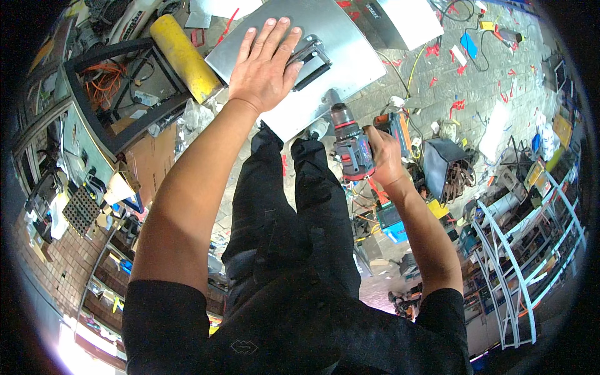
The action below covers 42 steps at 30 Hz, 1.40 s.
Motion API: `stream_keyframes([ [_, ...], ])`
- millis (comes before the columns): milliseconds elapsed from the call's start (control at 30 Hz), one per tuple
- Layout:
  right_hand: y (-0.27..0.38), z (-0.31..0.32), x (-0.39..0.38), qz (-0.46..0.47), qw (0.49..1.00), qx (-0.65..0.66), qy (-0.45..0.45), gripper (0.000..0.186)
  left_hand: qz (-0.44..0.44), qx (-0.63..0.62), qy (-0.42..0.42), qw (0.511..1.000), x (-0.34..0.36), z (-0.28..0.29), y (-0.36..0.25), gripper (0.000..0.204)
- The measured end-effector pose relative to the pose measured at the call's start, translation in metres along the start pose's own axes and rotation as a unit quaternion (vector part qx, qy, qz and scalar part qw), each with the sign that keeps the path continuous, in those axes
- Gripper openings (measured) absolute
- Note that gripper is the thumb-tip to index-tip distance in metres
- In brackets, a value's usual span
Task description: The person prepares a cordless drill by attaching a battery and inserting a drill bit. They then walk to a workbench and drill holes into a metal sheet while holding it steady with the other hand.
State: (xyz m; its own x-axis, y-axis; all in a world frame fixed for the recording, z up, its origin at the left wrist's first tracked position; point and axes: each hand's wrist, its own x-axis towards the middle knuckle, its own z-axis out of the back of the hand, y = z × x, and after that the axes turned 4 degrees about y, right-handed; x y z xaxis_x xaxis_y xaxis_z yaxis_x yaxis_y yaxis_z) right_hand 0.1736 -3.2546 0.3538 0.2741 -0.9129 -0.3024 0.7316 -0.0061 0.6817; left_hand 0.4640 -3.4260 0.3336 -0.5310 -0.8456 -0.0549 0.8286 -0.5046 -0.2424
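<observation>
A silver sheet-metal box [340,53] stands in front of my legs, with a black-framed latch or handle [314,64] set in its top. My left hand [264,65] lies flat on the metal just left of that black part, fingers stretched out. In my right hand [384,153] is a cordless drill [351,140], gripped by its handle. Its chuck points away from me, and the tip meets or hovers over the metal near the box's near right edge; I cannot tell which. The drill's battery [395,130] shows to the right of my wrist.
A yellow cylinder [184,57] lies left of the box beside a black frame [128,94]. Red scraps [458,107] and cables litter the paved floor at right. A black bin [445,169], a blue box [392,222] and a metal rack [519,262] stand nearer on the right.
</observation>
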Motion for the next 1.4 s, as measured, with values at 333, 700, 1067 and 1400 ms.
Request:
stream_keyframes([
  [333, 0.003, -0.001, -0.001, 0.000, 1.000, 0.021, -0.002, 0.023, -0.004, -0.003, -0.009, 1.000, -0.002, -0.001, 0.000, 0.061],
  [700, 0.002, 0.000, -0.002, 0.000, 1.000, 0.011, 0.006, 0.018, -0.005, -0.003, -0.007, 1.000, -0.001, -0.001, 0.000, 0.062],
  [1067, 0.006, 0.005, -0.002, 0.029, 0.999, -0.014, 0.042, 0.017, -0.001, 0.000, -0.005, 1.000, 0.000, -0.001, 0.000, 0.061],
  [1400, 0.022, -0.018, -0.009, -0.038, 0.998, 0.048, -0.022, 0.029, -0.002, -0.005, -0.009, 1.000, 0.003, 0.001, 0.000, 0.061],
])
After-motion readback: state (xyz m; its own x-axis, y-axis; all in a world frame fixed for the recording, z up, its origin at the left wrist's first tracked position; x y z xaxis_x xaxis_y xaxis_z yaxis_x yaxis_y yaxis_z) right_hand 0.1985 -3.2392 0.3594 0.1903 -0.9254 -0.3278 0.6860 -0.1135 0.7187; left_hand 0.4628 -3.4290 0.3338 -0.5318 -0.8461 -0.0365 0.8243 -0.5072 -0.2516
